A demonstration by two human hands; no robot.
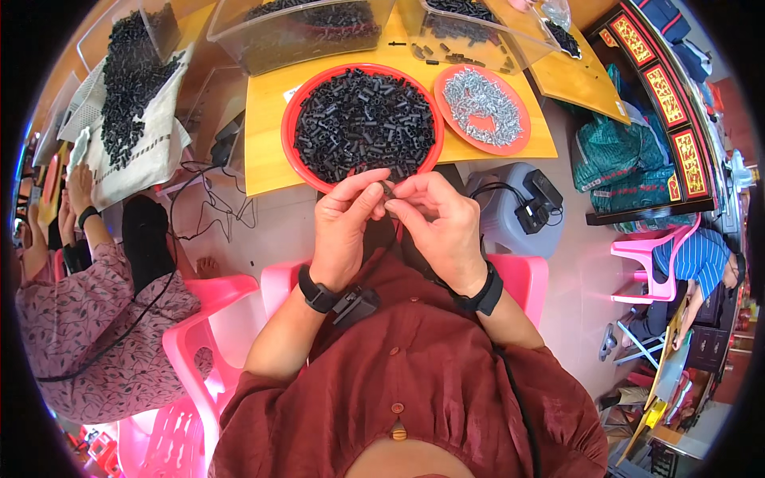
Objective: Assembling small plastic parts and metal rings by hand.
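My left hand (349,219) and my right hand (437,221) meet in front of my chest, just off the near edge of the yellow table. Between their fingertips they pinch a small dark part (388,190), mostly covered by the fingers. Right beyond the hands stands a red basin (289,135), heaped with short black plastic tube pieces (362,119). Beside it on the right lies an orange-red plate (510,146) with many small silvery metal pieces (482,99).
Clear plastic bins (299,40) of black pieces line the table's far side. A grey-blue container (514,215) with black adapters stands below right. At left, a person (103,319) sits by a cloth (159,147) heaped with black pieces. Pink chairs (211,319) flank me.
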